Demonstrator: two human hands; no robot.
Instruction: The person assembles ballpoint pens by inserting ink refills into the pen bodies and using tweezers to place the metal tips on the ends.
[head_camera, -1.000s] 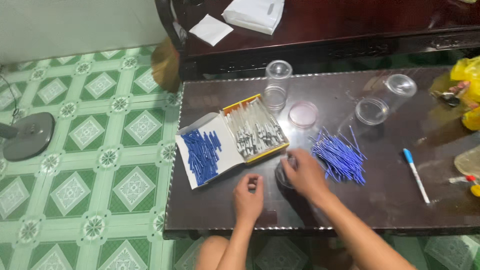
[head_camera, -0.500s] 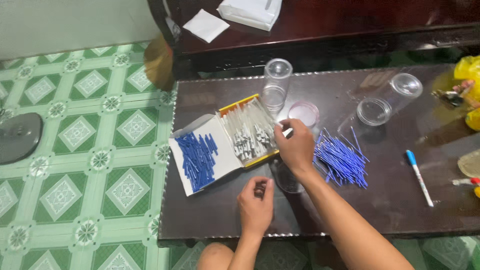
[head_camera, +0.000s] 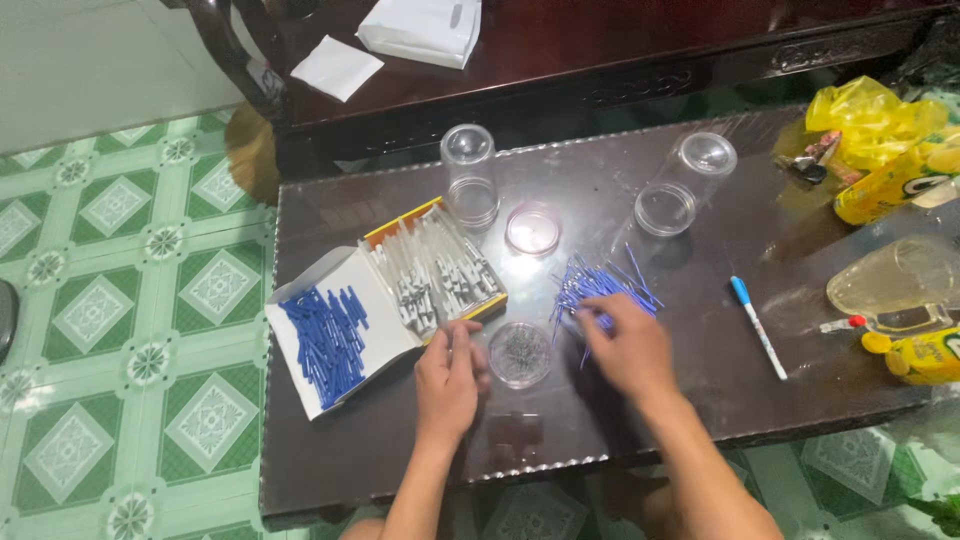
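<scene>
My left hand (head_camera: 447, 378) rests on the dark table (head_camera: 350, 460) at the near edge of an open box (head_camera: 385, 300), fingers closed around a small white tube. The box holds white tubes (head_camera: 435, 268) on its right side and short blue pieces (head_camera: 322, 338) on its left flap. My right hand (head_camera: 628, 348) lies on a loose pile of thin blue sticks (head_camera: 600, 282), fingertips curled into the pile's near edge; whether it grips one is unclear. A small clear round dish (head_camera: 519, 353) with tiny dark parts sits between my hands.
Behind the box stand a clear plastic jar (head_camera: 470, 182), a pinkish lid (head_camera: 532, 230) and a second jar lying tilted (head_camera: 685, 185). A blue-capped white marker (head_camera: 757, 325) lies to the right. Yellow bags, keys and bottles (head_camera: 890, 150) crowd the right end. Green tiled floor lies to the left.
My right hand has left the box of white tubes and moved right onto the blue stick pile. My left hand has shifted up toward the box edge.
</scene>
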